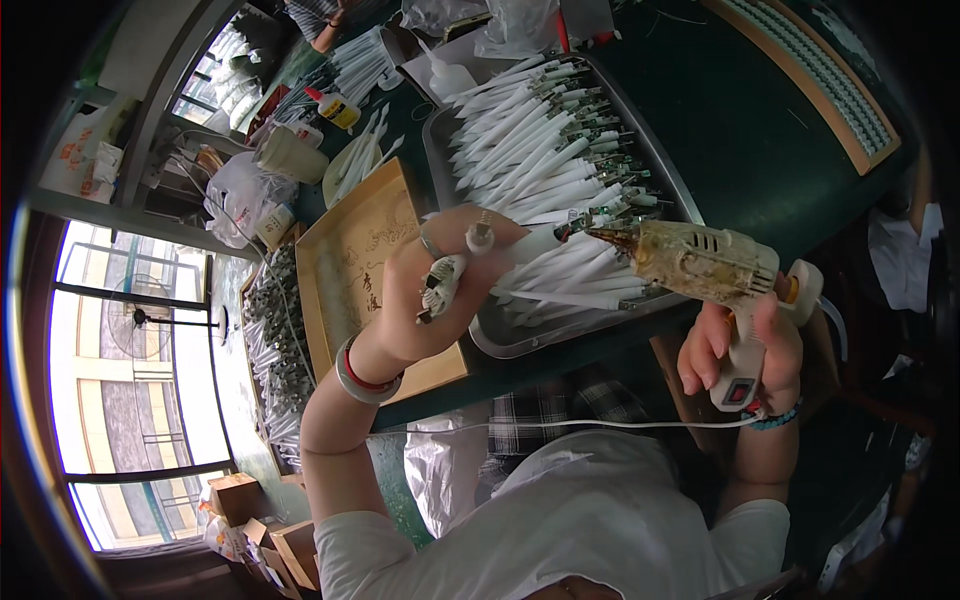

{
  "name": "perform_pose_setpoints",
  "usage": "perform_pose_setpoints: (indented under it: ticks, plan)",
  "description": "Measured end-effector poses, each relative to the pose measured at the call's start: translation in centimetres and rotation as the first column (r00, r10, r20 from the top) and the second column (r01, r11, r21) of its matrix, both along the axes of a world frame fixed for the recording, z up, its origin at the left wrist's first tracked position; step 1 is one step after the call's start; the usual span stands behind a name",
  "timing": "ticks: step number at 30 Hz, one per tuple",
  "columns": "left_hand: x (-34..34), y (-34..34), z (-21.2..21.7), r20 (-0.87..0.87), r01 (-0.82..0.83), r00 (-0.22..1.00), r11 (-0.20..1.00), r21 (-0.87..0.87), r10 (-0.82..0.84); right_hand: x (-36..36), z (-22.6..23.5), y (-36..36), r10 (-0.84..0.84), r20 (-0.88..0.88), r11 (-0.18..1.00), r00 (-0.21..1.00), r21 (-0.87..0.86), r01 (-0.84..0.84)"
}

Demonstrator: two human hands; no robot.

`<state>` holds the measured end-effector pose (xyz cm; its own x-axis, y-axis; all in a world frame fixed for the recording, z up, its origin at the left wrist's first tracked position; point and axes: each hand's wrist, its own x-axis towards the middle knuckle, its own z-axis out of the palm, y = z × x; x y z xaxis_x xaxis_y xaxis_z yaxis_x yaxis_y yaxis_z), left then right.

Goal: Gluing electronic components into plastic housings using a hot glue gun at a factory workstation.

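Note:
My right hand [742, 345] grips the handle of a worn, yellowed hot glue gun [700, 262], its nozzle pointing left. My left hand [440, 285] holds a white plastic tube [540, 243] with a small green circuit end up against the nozzle tip, plus one or two small white capped parts [441, 283] between the fingers. Both hands hover over the near edge of a grey metal tray [676, 184] filled with several similar white tubes [540, 140].
A wooden tray [350, 265] lies left of the metal one on a dark green table [730, 110]. A framed rack of small parts [815, 70] sits far right. Glue bottles [335, 107], a squeeze bottle [447, 76], bags and another person's arm [322, 22] are at the far end.

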<state>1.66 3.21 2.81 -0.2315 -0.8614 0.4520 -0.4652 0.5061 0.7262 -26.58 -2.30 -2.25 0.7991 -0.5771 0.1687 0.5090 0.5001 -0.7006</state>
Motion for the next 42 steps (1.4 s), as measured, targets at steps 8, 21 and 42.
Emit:
perform_pose_setpoints:
  ticks: [8, 21, 42]
  plan:
    - [-0.1, -1.4, 0.2, 0.247, -0.078, 0.965, 0.996, -0.053, 0.089, -1.4, -0.4, 0.5, 0.109, 0.050, 0.990, 0.993, 0.079, -0.113]
    - [-0.4, -2.4, -1.1, 0.068, -0.130, 0.991, 0.966, 0.224, 0.117, 0.2, -0.5, 1.4, -0.192, -0.172, 0.957, 0.966, -0.253, 0.145]
    - [-1.6, -0.3, -0.1, 0.233, -0.145, 0.954, 0.969, -0.198, 0.190, 0.7, 1.8, 2.9, -0.154, -0.142, 0.988, 0.978, 0.008, 0.157]
